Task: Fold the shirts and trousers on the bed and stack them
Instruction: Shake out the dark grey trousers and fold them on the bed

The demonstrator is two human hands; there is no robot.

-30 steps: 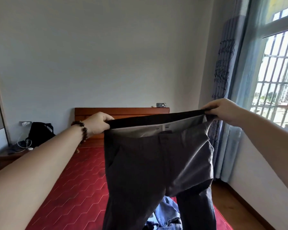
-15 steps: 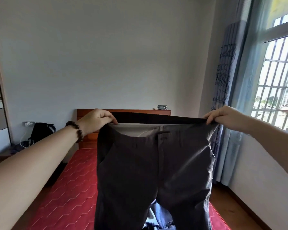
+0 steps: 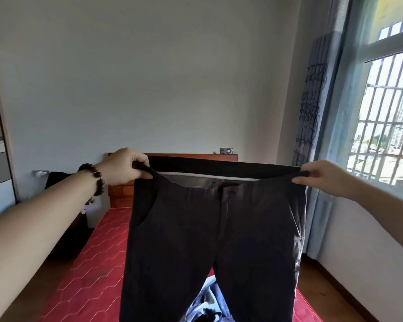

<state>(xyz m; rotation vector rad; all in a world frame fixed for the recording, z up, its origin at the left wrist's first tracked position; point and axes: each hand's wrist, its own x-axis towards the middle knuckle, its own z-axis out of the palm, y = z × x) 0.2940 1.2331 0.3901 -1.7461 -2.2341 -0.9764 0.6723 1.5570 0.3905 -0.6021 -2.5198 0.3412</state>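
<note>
- Spanning the lower frame, the bed with the red hexagon-quilted cover (image 3: 96,263) runs back to a brown wooden headboard (image 3: 121,194) against the grey wall.
- Dark grey woven trousers (image 3: 207,240) hang upright in the air above the bed, front facing the camera, waistband stretched level and open, pale lining visible inside, both legs dropping out of the bottom edge of the frame.
- Blue crumpled denim garment (image 3: 209,303) lies on the bed, visible between the two trouser legs.
- Left hand (image 3: 126,167) grips the left end of the waistband, fingers curled round the fabric.
- Right hand (image 3: 321,180) pinches the right end of the waistband between thumb and fingers.
- Dark wooden bead bracelet (image 3: 96,180) circles the left wrist.
- Small dark rectangular device (image 3: 226,150) sits on top of the headboard; its type cannot be determined.
</note>
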